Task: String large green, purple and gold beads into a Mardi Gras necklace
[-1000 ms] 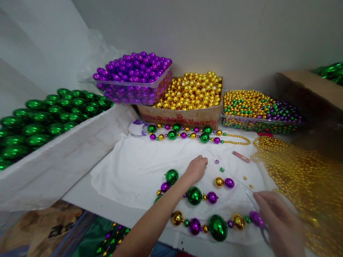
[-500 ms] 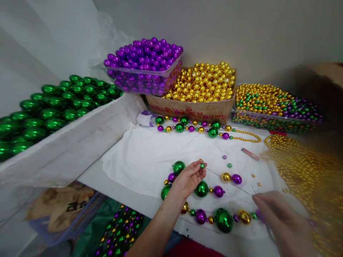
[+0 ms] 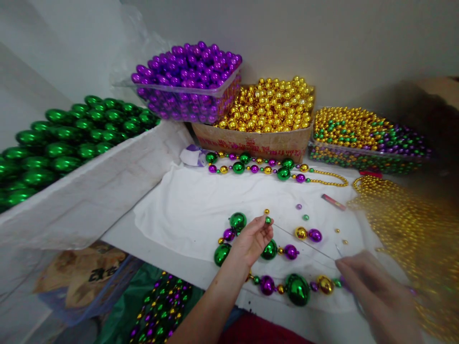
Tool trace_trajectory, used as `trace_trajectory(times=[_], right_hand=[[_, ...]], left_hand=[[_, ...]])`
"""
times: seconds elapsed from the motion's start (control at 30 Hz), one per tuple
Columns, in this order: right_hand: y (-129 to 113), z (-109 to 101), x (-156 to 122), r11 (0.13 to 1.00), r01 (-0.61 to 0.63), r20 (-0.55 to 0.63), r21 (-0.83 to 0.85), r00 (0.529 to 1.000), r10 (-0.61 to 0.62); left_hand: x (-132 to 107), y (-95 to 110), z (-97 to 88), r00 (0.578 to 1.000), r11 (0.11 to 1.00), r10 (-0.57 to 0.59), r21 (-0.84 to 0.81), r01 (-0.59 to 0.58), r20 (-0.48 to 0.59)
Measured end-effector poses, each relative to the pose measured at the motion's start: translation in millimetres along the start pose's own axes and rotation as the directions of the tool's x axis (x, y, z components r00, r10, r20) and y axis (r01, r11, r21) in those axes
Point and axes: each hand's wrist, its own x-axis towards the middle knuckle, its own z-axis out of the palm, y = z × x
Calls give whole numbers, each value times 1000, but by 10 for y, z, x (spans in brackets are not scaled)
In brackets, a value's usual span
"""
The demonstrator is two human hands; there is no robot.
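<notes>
My left hand [image 3: 252, 240] is raised over the white cloth [image 3: 186, 215], its fingers pinched on a small green bead [image 3: 267, 220]. A thin needle or wire [image 3: 304, 243] runs from that bead to my right hand [image 3: 376, 296], which is blurred and closed on the wire's other end. Under the hands a half-strung necklace of big green, purple and gold beads [image 3: 297, 289] lies curled on the cloth. A few loose small beads [image 3: 305, 217] lie near it.
At the back stand a tub of purple balls [image 3: 186, 81], a cardboard box of gold balls [image 3: 268, 107] and a tray of mixed small beads [image 3: 366, 138]. Green balls [image 3: 64, 138] fill a white box on the left. Gold bead strings [image 3: 405, 229] pile up at the right. A finished necklace [image 3: 265, 168] lies before the boxes.
My left hand picked a small green bead off the cloth, lifted it and turned palm up. It now holds the bead at the tip of the wire; the right hand stayed low right.
</notes>
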Motion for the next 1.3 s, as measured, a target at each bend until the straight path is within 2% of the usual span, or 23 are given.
trace_trajectory(times=[0.3, 0.77, 1.03, 1.17, 1.3], right_hand=[[-11, 21, 4, 1000, 7, -19, 9, 1000, -7], [18, 0, 17, 1000, 4, -13, 16, 1000, -4], [13, 27, 7, 999, -9, -19, 35, 1000, 9], [65, -4, 19, 999, 9, -23, 34, 1000, -9], [187, 8, 74, 1000, 22, 34, -13, 999, -21]], left_hand=[[-37, -45, 74, 999, 1000, -9, 0, 9, -39], [-38, -61, 38, 1000, 1000, 16, -12, -16, 18], [-44, -80, 50, 998, 998, 56, -17, -56, -1], [-56, -79, 61, 999, 998, 54, -19, -54, 6], [-88, -87, 101, 999, 999, 34, -10, -34, 5]])
